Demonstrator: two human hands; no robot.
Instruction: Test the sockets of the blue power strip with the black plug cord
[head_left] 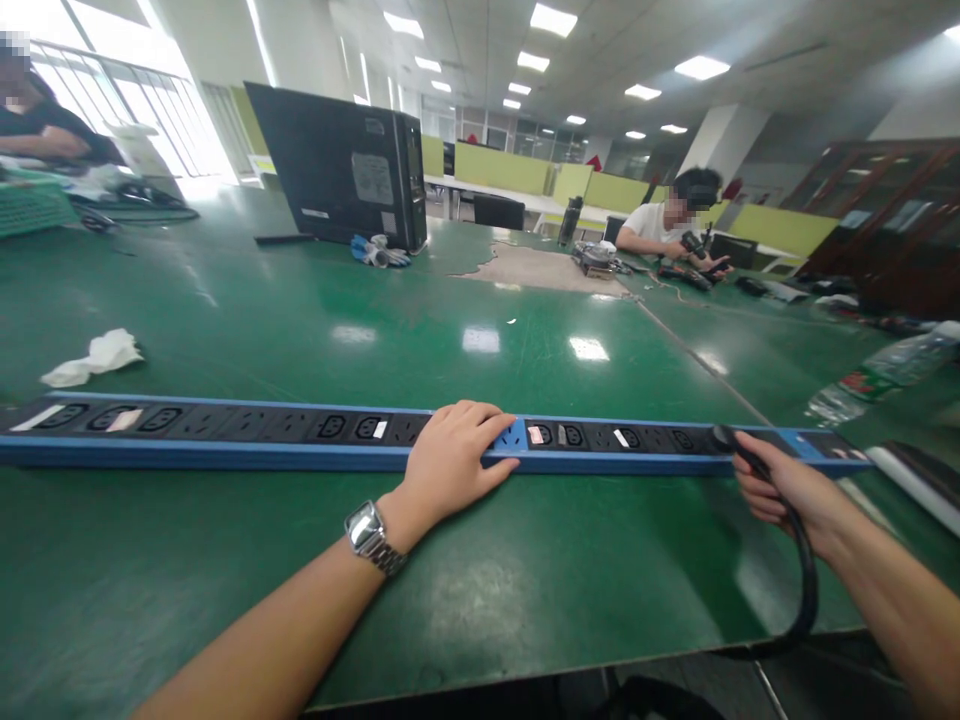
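A long blue-and-black power strip (285,425) lies across the green table, with rows of outlets facing up. My left hand (454,455), with a metal-band watch on its wrist, is wrapped across the strip's middle, beside a blue outlet section (511,436). Its fingers reach over the top and its thumb lies toward the near side. Near the strip's right end, my right hand (780,485) is closed on a black power plug (724,438). The plug's face meets the outlets; how deep it sits is hidden. Its thick black cord (808,590) loops down past the table edge.
Behind the strip stand a black computer case (337,170) and grey-blue gloves (380,252). Crumpled tissue (96,357) lies left; a plastic bottle (885,370) lies right, near a dark flat object with a white edge (919,485). Two people sit across the table.
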